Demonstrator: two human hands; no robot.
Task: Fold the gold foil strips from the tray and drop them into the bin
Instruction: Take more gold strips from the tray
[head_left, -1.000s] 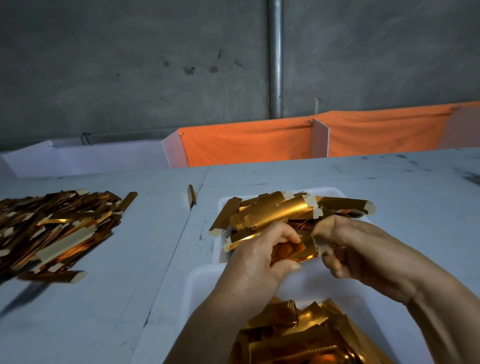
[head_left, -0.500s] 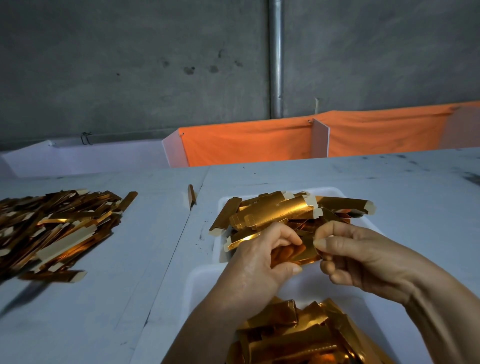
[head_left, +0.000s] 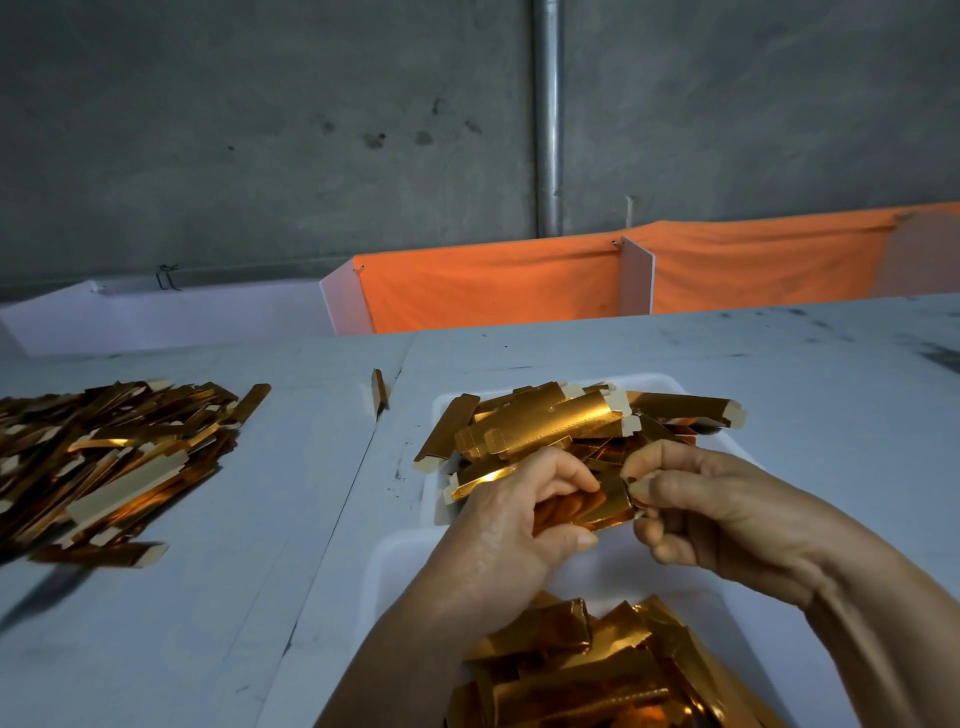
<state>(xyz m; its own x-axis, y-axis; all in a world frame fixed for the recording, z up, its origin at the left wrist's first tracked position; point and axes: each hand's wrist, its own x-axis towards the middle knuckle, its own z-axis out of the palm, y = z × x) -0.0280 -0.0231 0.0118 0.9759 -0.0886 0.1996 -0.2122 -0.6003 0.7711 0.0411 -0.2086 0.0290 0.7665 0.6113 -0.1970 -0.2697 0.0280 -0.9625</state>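
Observation:
A gold foil strip is held between both hands just above the near edge of the white tray. My left hand grips its left part with curled fingers and thumb. My right hand pinches its right end. The tray holds a heap of flat gold foil strips. Below the hands, the white bin holds several folded gold pieces.
A large loose pile of gold strips lies on the white table at the left. One single strip stands at the table seam. Orange cloth dividers and a grey wall with a pipe close off the far side.
The strip has been worked between the hands: my right hand's fingers shifted slightly to the right end, and the piece now shows more between the two hands. The tray and piles are unchanged.

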